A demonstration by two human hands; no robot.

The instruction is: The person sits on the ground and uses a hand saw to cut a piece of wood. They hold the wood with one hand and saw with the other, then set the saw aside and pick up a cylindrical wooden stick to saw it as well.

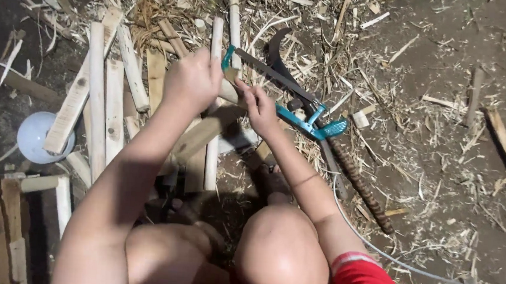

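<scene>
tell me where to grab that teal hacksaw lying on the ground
Take the teal hacksaw by its teal handle, the end on the right, coming from the right side. The thin blade runs up-left toward the left hand and right hand, so that end is crowded and sharp; the handle end lies open on the wood shavings.

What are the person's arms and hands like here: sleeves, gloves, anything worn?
Both hands are bare: the left hand and the right hand show no gloves, rings or watch. Both forearms are uncovered. A red sleeve with a light striped hem covers the right upper arm.
</scene>
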